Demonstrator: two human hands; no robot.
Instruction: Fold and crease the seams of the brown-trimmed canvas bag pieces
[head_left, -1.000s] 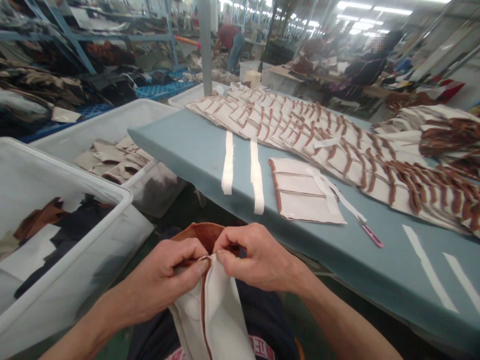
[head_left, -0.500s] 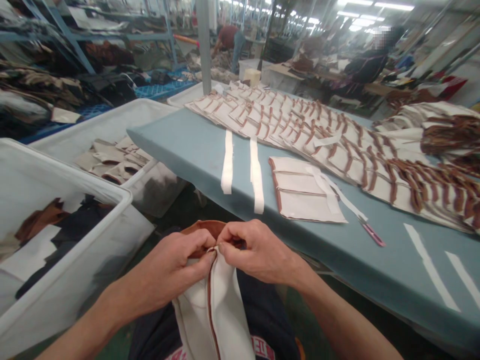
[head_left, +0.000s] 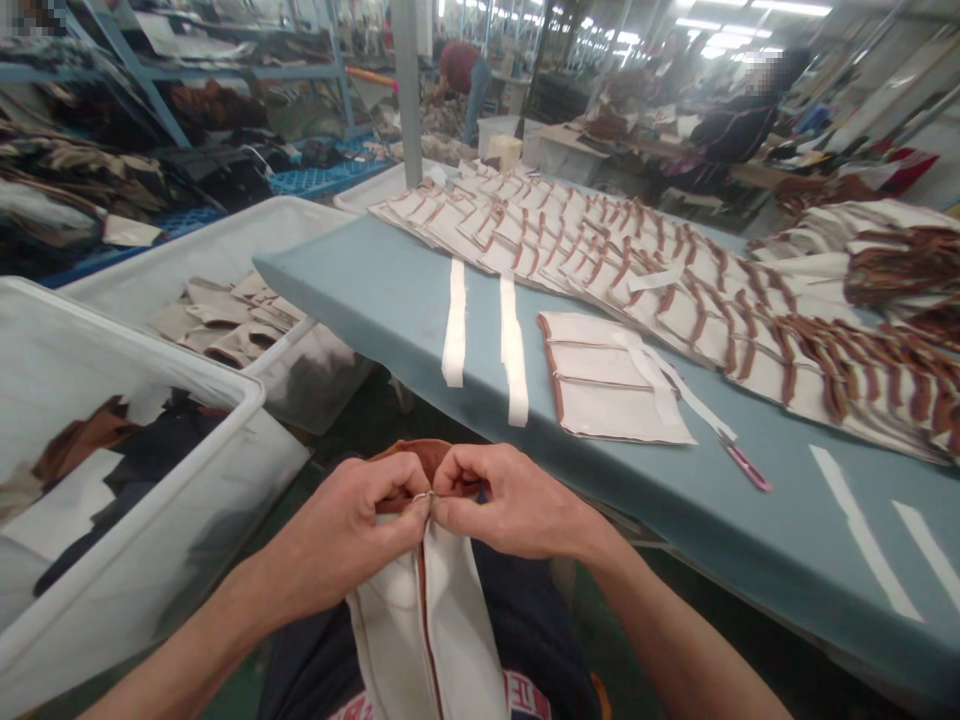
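My left hand (head_left: 358,528) and my right hand (head_left: 511,502) meet over my lap, thumbs and forefingers pinched together on the top edge of a cream fabric piece (head_left: 427,630) with a brown zip line down its middle and a brown leather part (head_left: 420,455) behind it. A small metal bit, perhaps a zip pull, shows between the fingertips. The fabric hangs down over my dark trousers. Ahead on the blue-grey table (head_left: 375,300) lies a small stack of cream pieces (head_left: 611,385) with brown edging.
Long rows of overlapped cream and brown pieces (head_left: 675,290) cover the far side of the table. Two white strips (head_left: 484,335) and a pink-handled cutter (head_left: 742,465) lie near the front. White plastic bins (head_left: 112,480) with fabric stand at my left. Other people work at the back.
My two hands have drawn closer together, fingertips now touching at the top of the zip line. The fabric has shifted slightly; nothing on the table moved.
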